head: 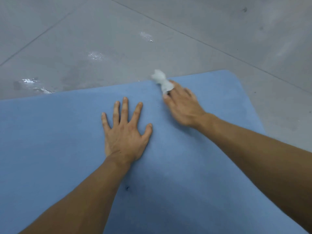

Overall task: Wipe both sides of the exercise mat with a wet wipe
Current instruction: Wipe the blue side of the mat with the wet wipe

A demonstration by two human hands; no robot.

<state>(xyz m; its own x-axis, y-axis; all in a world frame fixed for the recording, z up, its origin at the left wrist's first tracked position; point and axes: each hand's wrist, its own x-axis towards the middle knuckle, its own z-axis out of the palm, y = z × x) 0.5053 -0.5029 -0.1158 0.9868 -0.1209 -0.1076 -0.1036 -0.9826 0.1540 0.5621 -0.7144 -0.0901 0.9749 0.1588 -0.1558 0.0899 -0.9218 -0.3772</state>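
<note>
A blue exercise mat lies flat on the floor and fills the lower part of the view. My left hand rests palm down on the mat's middle with its fingers spread and straight. My right hand is near the mat's far edge, slightly blurred. It pinches a crumpled white wet wipe between its fingers. The wipe sticks out past the fingertips, over the mat's far edge.
Grey tiled floor surrounds the mat, with wet shiny patches beyond the far edge at left and centre. The mat's rounded far right corner is in view. A small dark mark sits on the mat by my left forearm.
</note>
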